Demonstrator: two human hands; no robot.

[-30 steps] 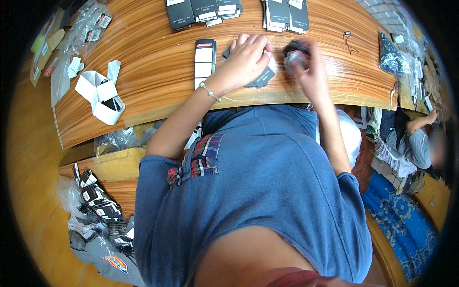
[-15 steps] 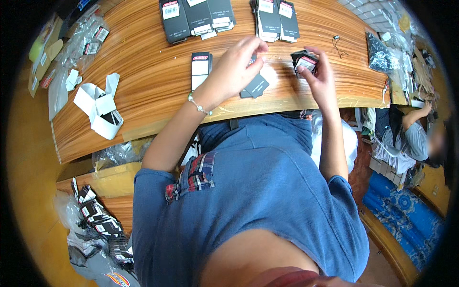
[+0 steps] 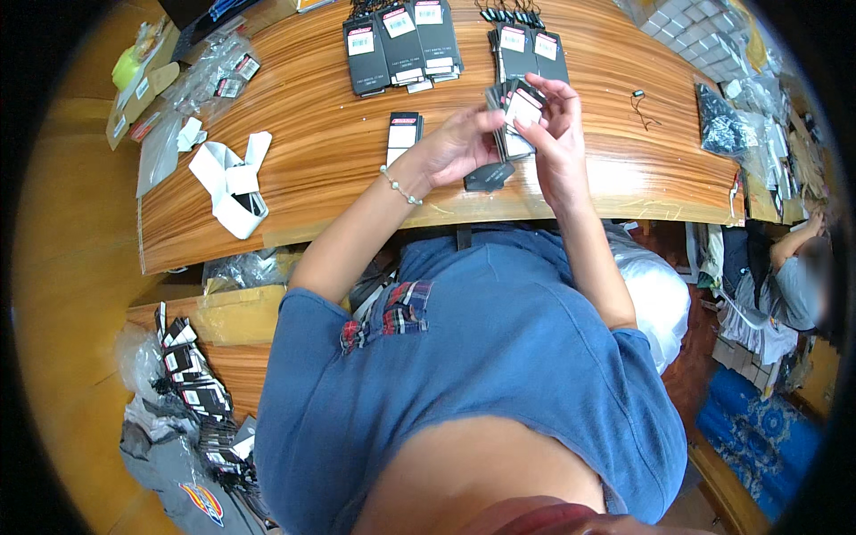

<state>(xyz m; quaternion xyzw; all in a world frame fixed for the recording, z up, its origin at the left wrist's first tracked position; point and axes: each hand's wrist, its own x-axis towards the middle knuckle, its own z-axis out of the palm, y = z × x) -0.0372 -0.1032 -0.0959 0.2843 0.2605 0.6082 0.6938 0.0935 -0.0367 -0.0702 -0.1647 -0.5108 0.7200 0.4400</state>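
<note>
Room: on my remote feed, a yellowish floor [image 3: 71, 267] at left; blue patterned cloth [image 3: 758, 419] at lower right.
Worktable: striped wood-grain top [image 3: 312, 134], its near edge just in front of the wearer.
Held tags: one fan of dark hang tags [image 3: 523, 111] with white labels, between the two hands, over the near part of the top.
Right hand: [image 3: 560, 147] closed on the fan's right side, thumb across a white label.
Left hand: [image 3: 456, 147] half curled, fingertips at the fan's left edge; whether it grips any tag, I cannot tell.
Loose tags: a few dark cards [image 3: 489, 176] on the table, just below the fan.
Near stack: black-and-white tags [image 3: 404, 134], left of the left hand.
Far stacks: two groups of corded dark tags, a left group [image 3: 401, 45] and a right group [image 3: 526, 53], lying apart.
White strip: looped band [image 3: 227, 192], at the table's left.
Single cord: thin, black [image 3: 642, 107], right of the right hand.
Plastic bags: clear, crumpled [image 3: 214, 76], far left.
Co-worker: grey sleeve [image 3: 796, 281], at the right rim.
</note>
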